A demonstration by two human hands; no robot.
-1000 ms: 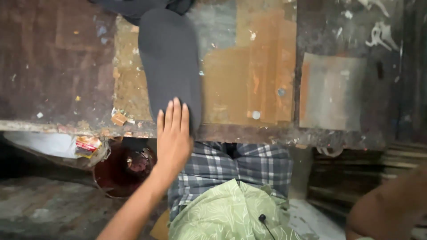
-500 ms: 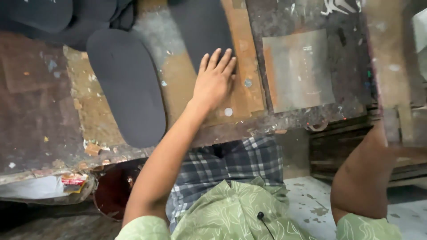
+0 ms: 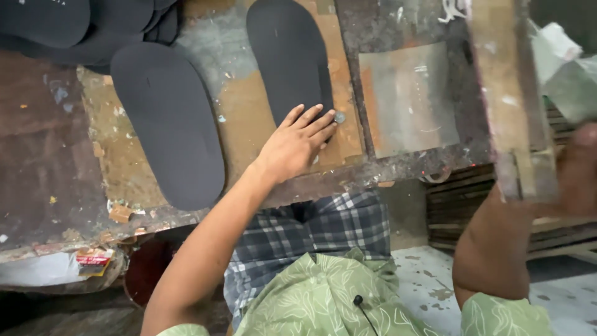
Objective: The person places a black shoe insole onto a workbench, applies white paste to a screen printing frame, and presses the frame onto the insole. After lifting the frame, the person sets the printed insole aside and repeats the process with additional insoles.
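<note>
Your left hand (image 3: pixel 297 144) is now lying flat on the near end of the right sole (image 3: pixel 289 59), fingers (image 3: pixel 314 121) spread wide and gripping nothing. 1 second ago that same hand was pressing the near end of another sole; half a second ago it was crossing the brown patch between them. So you have been moving from 1 sole to the next, and the left sole (image 3: pixel 168 121) is now lying alone, untouched, well apart from your hand.

Both soles are lying lengthwise on the worn surface (image 3: pixel 43 162), the right 1 reaching to the far edge of the view. A small round metal stud (image 3: pixel 339 117) is sitting just beside your fingertips. Far left, a stack of dark soles (image 3: pixel 68 25) is overlapping at the corner. To the right of your hand, a grey metal plate (image 3: pixel 407 99) is lying on the surface.

Your right hand (image 3: pixel 575 171) is blurred at the right edge; it is closing around a wooden frame (image 3: pixel 510 93), though I cannot tell how firmly.
</note>
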